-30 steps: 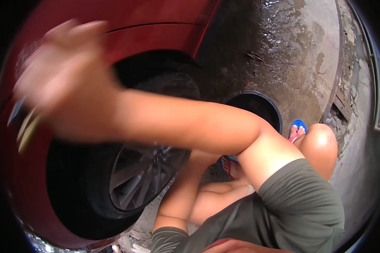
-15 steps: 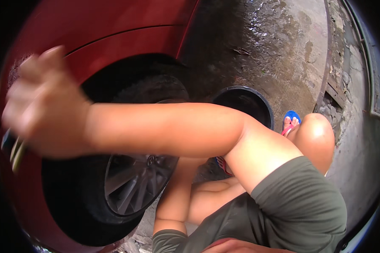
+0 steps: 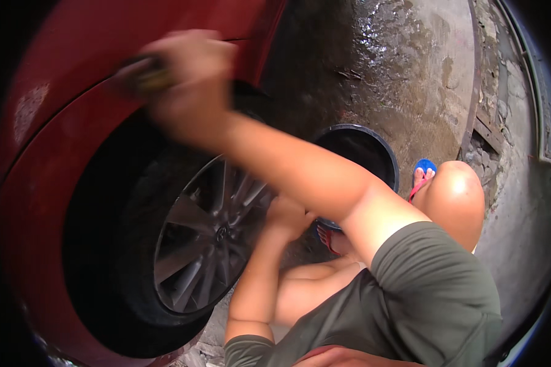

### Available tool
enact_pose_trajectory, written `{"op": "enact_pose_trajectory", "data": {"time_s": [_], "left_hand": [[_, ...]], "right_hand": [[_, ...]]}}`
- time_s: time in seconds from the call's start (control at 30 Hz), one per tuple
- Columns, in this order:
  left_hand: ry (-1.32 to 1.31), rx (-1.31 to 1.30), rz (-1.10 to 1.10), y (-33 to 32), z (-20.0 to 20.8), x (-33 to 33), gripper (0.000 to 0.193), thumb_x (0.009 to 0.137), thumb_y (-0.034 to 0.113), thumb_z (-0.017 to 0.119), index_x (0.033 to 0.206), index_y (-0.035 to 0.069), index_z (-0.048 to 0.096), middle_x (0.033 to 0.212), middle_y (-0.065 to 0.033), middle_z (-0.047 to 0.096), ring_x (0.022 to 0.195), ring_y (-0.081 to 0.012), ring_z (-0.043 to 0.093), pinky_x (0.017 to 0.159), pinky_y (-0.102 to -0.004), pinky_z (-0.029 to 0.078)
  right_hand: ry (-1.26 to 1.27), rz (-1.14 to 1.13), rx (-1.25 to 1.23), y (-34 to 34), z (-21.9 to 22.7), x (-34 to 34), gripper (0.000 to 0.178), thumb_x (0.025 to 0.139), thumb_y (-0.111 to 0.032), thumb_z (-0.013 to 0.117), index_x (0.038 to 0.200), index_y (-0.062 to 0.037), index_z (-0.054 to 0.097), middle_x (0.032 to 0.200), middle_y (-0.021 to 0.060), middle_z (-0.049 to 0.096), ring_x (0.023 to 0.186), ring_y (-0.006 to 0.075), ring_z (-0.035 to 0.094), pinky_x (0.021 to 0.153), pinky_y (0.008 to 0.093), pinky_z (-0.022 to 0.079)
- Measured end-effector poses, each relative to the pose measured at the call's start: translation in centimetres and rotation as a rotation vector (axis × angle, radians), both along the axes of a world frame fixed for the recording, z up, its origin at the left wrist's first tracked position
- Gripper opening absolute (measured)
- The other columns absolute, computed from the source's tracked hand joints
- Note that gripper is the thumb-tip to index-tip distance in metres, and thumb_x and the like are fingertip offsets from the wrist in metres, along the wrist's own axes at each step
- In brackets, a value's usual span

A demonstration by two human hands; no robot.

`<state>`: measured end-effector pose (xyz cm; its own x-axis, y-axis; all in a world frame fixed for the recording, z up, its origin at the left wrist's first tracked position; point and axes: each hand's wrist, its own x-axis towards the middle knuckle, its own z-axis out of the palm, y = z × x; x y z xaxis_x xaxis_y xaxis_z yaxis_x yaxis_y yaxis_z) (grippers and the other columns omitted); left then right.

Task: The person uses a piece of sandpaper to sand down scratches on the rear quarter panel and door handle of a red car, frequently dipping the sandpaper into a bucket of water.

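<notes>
My right hand, smeared by motion, is closed around a dark, yellowish thing, too blurred to name. It is above the wheel arch, in front of the red car panel. My left hand hangs low between the wheel and the black bucket. Its fingers look bent, but my right forearm and the hand itself hide most of them, so I cannot tell if they hold anything. The wheel has grey spokes and a black tyre.
Wet concrete lies beyond the bucket, with a rubble-filled gutter along its right side. My bent knee is close to the bucket. Blue slippers with reddish straps are on my feet. Broken stones lie below the tyre.
My right hand has swept right and upward from the far left of the car, uncovering more of the wheel. A whitish patch now shows on the panel. My left hand has come into sight.
</notes>
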<state>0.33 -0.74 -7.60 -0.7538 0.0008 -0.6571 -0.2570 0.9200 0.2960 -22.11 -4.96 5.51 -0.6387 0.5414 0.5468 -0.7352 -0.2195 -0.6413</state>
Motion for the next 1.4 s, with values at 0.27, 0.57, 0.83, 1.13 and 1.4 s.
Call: {"op": "enact_pose_trajectory", "data": {"time_s": [0.27,0.57,0.83,1.13,1.4], "left_hand": [[0.053,-0.192,-0.118,1.6,0.5,0.5,0.060,0.105,0.043,0.062,0.153,0.007,0.054,0.153,-0.0113,0.059,0.141,-0.0252,0.056,0.119,-0.0381,0.042],[-0.120,-0.339,-0.199,1.9,-1.2,-1.1,0.072,0.100,0.055,0.064,0.148,0.002,0.056,0.147,-0.0212,0.062,0.145,-0.0447,0.049,0.112,-0.0495,0.048],[0.167,-0.025,-0.103,-4.1,-14.2,8.2,0.057,0.108,0.044,0.056,0.148,0.004,0.055,0.144,-0.0139,0.064,0.132,-0.0245,0.060,0.111,-0.0451,0.049],[1.006,-0.454,-0.061,0.8,15.7,-2.7,0.059,0.094,0.032,0.077,0.144,0.003,0.063,0.150,-0.0218,0.061,0.146,-0.0437,0.051,0.125,-0.0585,0.030],[1.247,-1.664,-0.142,-3.9,28.2,-6.8,0.109,0.094,0.077,0.057,0.170,0.005,0.025,0.178,-0.0198,0.017,0.163,-0.0431,0.017,0.127,-0.0627,0.022]], "right_hand": [[0.140,0.009,-0.075,-1.7,9.5,4.0,0.009,0.069,-0.020,0.067,0.076,-0.0140,0.067,0.079,0.0063,0.067,0.081,0.0330,0.064,0.074,0.0541,0.042],[-0.305,0.157,0.058,3.9,-7.1,-2.9,0.024,0.102,-0.028,0.074,0.090,-0.0067,0.072,0.083,0.0106,0.078,0.074,0.0223,0.075,0.070,0.0392,0.055],[0.196,0.003,-0.012,-2.1,14.1,8.0,0.013,0.068,-0.022,0.071,0.076,-0.0169,0.062,0.074,0.0025,0.058,0.081,0.0298,0.063,0.078,0.0513,0.039],[-0.541,0.235,0.171,9.6,-14.2,-3.1,0.036,0.097,-0.036,0.081,0.096,0.0000,0.073,0.081,0.0108,0.074,0.076,0.0179,0.069,0.073,0.0342,0.054],[-0.456,0.449,0.100,10.6,-13.4,-3.4,0.028,0.100,-0.023,0.077,0.107,0.0024,0.069,0.090,0.0078,0.074,0.078,0.0137,0.068,0.073,0.0303,0.054]]}}
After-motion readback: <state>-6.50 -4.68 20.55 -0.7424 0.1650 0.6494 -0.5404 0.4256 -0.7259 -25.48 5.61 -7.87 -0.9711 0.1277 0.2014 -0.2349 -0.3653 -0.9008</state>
